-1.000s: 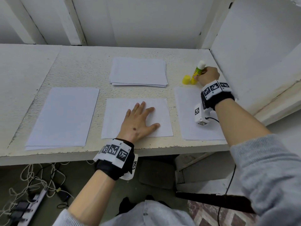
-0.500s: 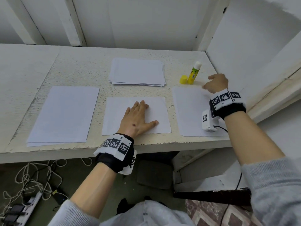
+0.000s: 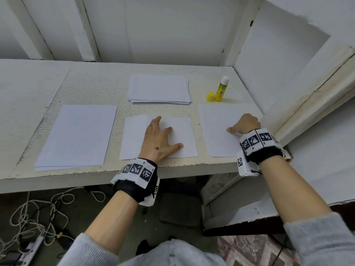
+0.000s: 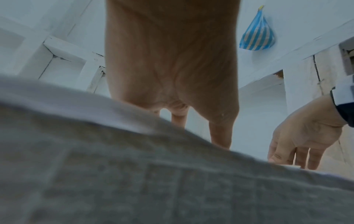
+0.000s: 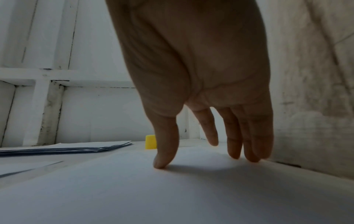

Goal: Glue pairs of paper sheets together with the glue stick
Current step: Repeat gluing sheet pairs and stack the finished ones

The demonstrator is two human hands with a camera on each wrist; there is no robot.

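My left hand (image 3: pixel 160 139) lies flat with spread fingers on the middle paper sheet (image 3: pixel 134 135) near the table's front edge. My right hand (image 3: pixel 244 125) rests on the right paper sheet (image 3: pixel 215 127), thumb tip and fingertips (image 5: pixel 161 163) touching the paper, holding nothing. The glue stick (image 3: pixel 221 89) stands upright and uncapped at the back right, with its yellow cap (image 3: pixel 210 96) beside it on the left; the cap (image 5: pixel 151 142) also shows in the right wrist view. A stack of blank sheets (image 3: pixel 158 88) lies at the back centre.
A larger pile of sheets (image 3: pixel 76 135) lies at the left on the white table (image 3: pixel 92 89). White walls close the back and the right side. Cables and a power strip (image 3: pixel 28 248) lie on the floor below. A striped blue bag (image 4: pixel 257 36) hangs on the wall.
My right hand let go of the glue stick, which now stands free, and drew back toward me onto the right sheet. The left hand stayed pressed on the middle sheet.
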